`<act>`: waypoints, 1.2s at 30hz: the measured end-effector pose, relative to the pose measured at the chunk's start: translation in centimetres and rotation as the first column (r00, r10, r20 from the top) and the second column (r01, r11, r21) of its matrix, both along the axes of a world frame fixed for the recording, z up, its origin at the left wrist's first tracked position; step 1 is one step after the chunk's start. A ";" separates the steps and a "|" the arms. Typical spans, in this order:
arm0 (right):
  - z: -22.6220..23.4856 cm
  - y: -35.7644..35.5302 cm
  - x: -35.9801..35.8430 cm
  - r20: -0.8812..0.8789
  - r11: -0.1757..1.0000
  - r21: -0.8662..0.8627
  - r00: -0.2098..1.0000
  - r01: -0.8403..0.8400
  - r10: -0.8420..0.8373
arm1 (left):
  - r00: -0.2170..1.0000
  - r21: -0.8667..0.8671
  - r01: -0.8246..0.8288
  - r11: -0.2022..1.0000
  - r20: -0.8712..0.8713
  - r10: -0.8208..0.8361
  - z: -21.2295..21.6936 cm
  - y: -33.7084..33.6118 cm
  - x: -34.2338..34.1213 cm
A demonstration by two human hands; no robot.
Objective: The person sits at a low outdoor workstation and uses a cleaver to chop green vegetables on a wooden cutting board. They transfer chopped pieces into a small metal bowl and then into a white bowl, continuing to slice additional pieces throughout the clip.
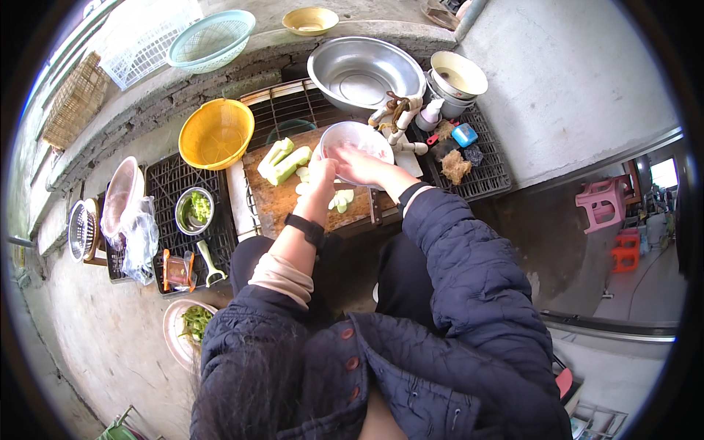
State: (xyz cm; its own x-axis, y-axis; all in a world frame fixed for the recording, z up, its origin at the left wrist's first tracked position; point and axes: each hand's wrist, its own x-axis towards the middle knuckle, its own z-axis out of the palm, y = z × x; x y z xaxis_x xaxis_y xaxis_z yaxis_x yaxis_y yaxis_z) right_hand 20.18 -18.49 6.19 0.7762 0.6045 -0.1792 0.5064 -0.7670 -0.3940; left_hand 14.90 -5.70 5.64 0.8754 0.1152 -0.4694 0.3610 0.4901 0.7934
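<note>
At left, a pinkish colander [123, 189] and a clear plastic bag [139, 246]. Next, on a black crate [163, 177], a small metal bowl [180, 221] of chopped greens [199, 208], apparently finished, with a peeler [209, 262] nearer. On the near left, leafy greens [196, 323] in a pale basin [170, 328], seemingly not yet cut. Farther off, a yellow basket [216, 136].

In the middle, a wooden board [271, 213] with thick pale-green vegetable pieces [288, 166] toward the far left and thin slices [341, 199] nearer and to the right. By the look of it, only partway through the slicing, with the thick pieces left to cut.

Over the board's far right, a whitish bowl [343, 133] with pinkish contents too unclear to name; impossible to tell if resting or lifted. At its left near rim, the left hand [321, 173], with fingers too hidden to judge any grip. Over its near side, the right hand [358, 164], also unclear whether open or closed. Just to the right, a knife [375, 208], out of both hands. Beyond, a large metal basin [359, 70]; at far right, stacked bowls [458, 75].
</note>
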 end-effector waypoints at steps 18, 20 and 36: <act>17.1 -3.1 3.4 0.685 0.957 -0.016 0.700 0.290 -0.201 | 0.986 0.056 -0.155 0.986 -0.052 0.158 1.1 -0.1 -0.7; 17.0 -2.3 3.4 0.686 0.943 0.014 0.684 0.331 -0.250 | 0.982 0.031 -0.187 0.982 -0.018 0.188 0.4 0.3 -0.6; 15.7 -5.3 -9.3 0.507 0.874 0.463 0.764 0.149 -0.399 | 0.953 -0.957 -0.284 0.058 -0.289 -0.088 -1.8 7.7 9.4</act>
